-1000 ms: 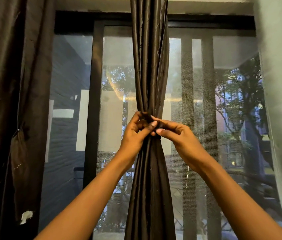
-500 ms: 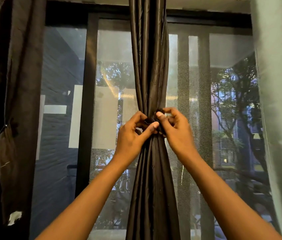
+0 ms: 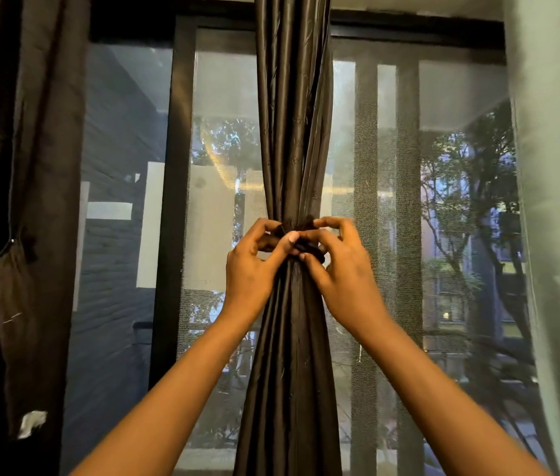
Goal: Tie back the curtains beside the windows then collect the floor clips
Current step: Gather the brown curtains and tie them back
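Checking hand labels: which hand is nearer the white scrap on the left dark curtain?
Left. The left hand is at the gathered centre curtain, on the side towards the white scrap; the right hand is on the far side.

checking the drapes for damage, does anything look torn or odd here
Yes: the dark left curtain has a pale ragged patch near its lower edge, like a tear or stuck scrap. The middle curtain looks intact.

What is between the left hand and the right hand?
In the head view, the gathered dark curtain and its dark tie lie between the left hand and right hand.
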